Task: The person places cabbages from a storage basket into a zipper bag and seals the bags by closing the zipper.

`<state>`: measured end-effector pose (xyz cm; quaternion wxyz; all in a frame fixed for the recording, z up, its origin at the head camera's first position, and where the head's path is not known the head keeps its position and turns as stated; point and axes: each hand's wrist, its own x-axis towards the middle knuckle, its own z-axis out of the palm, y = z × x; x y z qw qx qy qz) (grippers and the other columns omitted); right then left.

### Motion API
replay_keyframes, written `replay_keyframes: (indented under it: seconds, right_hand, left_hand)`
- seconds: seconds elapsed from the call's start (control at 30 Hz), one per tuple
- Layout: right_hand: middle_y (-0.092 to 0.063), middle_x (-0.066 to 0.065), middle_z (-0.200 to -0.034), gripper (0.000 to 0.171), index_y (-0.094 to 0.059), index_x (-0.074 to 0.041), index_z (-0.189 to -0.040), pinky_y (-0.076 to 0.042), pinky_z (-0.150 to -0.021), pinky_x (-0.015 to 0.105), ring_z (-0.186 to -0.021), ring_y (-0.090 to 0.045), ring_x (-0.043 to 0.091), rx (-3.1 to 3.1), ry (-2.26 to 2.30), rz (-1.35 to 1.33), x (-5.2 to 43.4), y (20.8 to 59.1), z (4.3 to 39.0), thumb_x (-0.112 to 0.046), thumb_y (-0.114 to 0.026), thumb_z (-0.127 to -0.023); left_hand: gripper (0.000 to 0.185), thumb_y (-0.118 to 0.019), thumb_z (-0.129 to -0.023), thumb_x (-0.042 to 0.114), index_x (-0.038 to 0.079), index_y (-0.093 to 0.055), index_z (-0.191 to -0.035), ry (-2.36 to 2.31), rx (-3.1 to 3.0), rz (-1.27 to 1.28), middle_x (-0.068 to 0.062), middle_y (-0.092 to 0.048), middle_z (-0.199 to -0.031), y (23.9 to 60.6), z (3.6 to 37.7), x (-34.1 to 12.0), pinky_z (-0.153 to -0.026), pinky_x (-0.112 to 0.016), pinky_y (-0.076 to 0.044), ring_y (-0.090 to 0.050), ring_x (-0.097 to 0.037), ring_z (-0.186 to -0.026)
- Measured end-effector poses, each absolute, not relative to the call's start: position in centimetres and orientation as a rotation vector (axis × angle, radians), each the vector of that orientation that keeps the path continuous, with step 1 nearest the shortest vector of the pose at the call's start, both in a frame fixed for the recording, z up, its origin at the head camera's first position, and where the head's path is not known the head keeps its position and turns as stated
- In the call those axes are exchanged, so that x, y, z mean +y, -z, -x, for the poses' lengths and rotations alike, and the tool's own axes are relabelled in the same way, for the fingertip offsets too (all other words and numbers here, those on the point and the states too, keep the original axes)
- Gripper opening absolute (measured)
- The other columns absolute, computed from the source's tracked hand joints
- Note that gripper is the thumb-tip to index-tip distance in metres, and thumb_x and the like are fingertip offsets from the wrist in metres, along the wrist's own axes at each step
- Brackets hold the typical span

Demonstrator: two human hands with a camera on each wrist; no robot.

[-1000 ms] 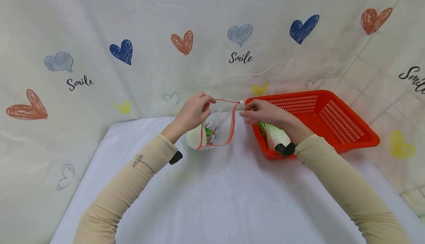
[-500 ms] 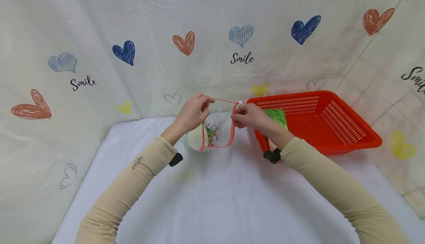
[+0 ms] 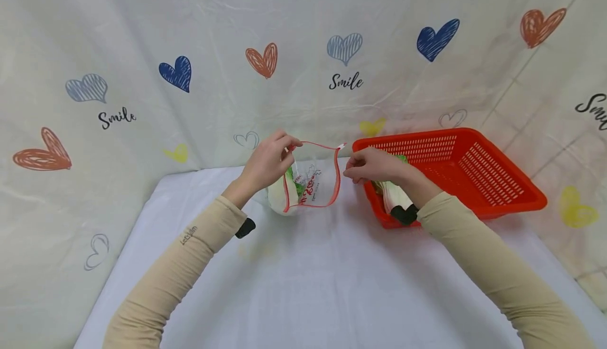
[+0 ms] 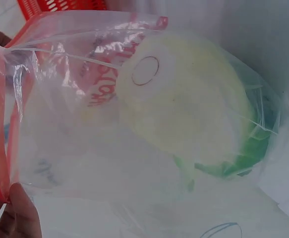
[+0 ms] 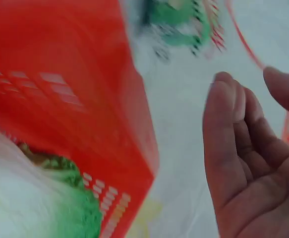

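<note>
Head view: a clear zip bag point(image 3: 310, 183) with a red seal strip hangs upright above the white tablecloth point(image 3: 303, 275), its mouth pulled open toward the camera. Inside sits a pale cabbage point(image 3: 277, 199) with green leaf edges; the left wrist view shows the round, yellowish-white head point(image 4: 184, 114) pressed against the plastic, red print on the bag beside it. The left hand point(image 3: 267, 160) pinches the bag's left top corner between thumb and fingertips, the other fingers curled. The right hand point(image 3: 372, 164) floats just right of the bag's white slider tab, apart from it; the right wrist view shows its fingers point(image 5: 228, 148) loosely bent, side by side and holding nothing. Just behind and under that hand, a red slotted basket point(image 3: 498, 180) rests on the cloth, holding another cabbage point(image 3: 391, 195) partly hidden by the wrist. A backdrop point(image 3: 142, 48) printed with hearts and "Smile" rises behind the table.
</note>
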<state>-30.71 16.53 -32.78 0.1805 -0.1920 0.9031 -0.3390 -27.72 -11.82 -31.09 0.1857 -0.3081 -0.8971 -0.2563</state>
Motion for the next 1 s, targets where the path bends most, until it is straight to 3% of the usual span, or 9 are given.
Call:
replay_keyframes:
  seconds: [0.33,0.57,0.73,0.83,1.0]
  right_hand:
    - [-0.058,0.012,-0.129,0.044,-0.059,-0.01,-0.132,-0.047,-0.098,0.041,-0.114,-0.055,0.026,2.525,1.285,0.544,24.2,33.1,34.7,-0.03,-0.066,-0.094]
    - [-0.049,0.008,-0.142,0.051,-0.052,-0.014,-0.141,-0.044,-0.102,0.05,-0.127,-0.044,0.025,2.448,1.268,0.522,27.9,35.9,36.2,-0.026,-0.066,-0.094]
    - [-0.048,0.012,-0.145,0.054,-0.049,-0.013,-0.144,-0.038,-0.106,0.052,-0.13,-0.045,0.029,2.367,1.247,0.496,29.5,37.3,36.3,-0.026,-0.065,-0.094]
    - [-0.048,0.011,-0.145,0.053,-0.05,-0.013,-0.143,-0.037,-0.107,0.05,-0.13,-0.045,0.026,2.351,1.262,0.502,30.3,37.8,36.3,-0.027,-0.064,-0.095]
    - [-0.045,0.01,-0.148,0.053,-0.048,-0.013,-0.145,-0.044,-0.101,0.036,-0.132,-0.043,0.026,2.291,1.289,0.512,31.5,38.0,36.3,-0.025,-0.063,-0.096]
  left_hand:
    - [0.03,-0.052,-0.088,-0.006,0.001,-0.068,-0.112,0.788,-2.528,0.923,-0.01,-0.061,-0.098,31.2,27.6,-11.7,-0.075,-0.027,-0.051,-0.06,-0.018,-0.083]
    - [0.03,-0.052,-0.089,-0.005,0.001,-0.068,-0.113,0.802,-2.553,0.919,-0.009,-0.061,-0.101,31.4,27.4,-11.3,-0.076,-0.027,-0.05,-0.058,-0.019,-0.085]
    - [0.03,-0.052,-0.089,-0.005,0.002,-0.068,-0.114,0.804,-2.558,0.915,-0.008,-0.061,-0.103,31.6,27.5,-11.2,-0.075,-0.026,-0.05,-0.057,-0.018,-0.086]
    - [0.031,-0.051,-0.089,-0.005,0.002,-0.067,-0.114,0.803,-2.555,0.918,-0.008,-0.061,-0.103,31.6,27.5,-11.2,-0.075,-0.026,-0.049,-0.056,-0.018,-0.086]
    - [0.031,-0.051,-0.089,-0.005,0.002,-0.067,-0.114,0.802,-2.555,0.91,-0.007,-0.061,-0.102,31.5,27.3,-11.4,-0.074,-0.026,-0.049,-0.056,-0.018,-0.085]
